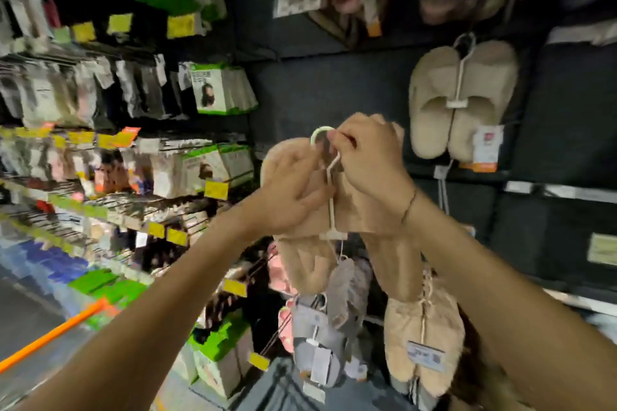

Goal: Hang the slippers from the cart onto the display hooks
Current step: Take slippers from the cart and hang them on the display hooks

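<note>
Slippers (310, 253) held before dark display wall (334, 87).

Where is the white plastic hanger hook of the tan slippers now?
In the head view, the hanger hook sits mid-frame, pinched by the right hand, above the left hand and left of the hung beige slippers.

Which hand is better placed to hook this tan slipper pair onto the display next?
Right. The right hand already pinches the white hanger hook at the top of the tan slipper pair, while the left hand only grips one slipper's side.
</note>
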